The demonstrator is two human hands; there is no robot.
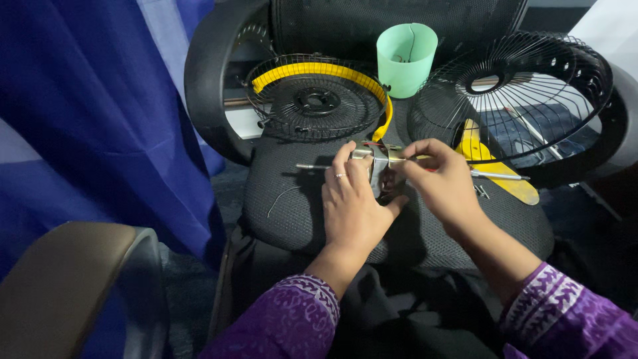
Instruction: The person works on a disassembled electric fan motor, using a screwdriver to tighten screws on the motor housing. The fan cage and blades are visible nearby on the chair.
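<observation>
My left hand (352, 203) and right hand (442, 183) both grip the small metal motor (380, 169), pinched closed on it over the mesh chair seat (299, 213). I judge loose screws (482, 193) could roll off the seat's edge. Fan guards (312, 100) crowd behind; open room lies left.

both hands (399, 189) meet, fingers (417, 149) curled and pinching
</observation>
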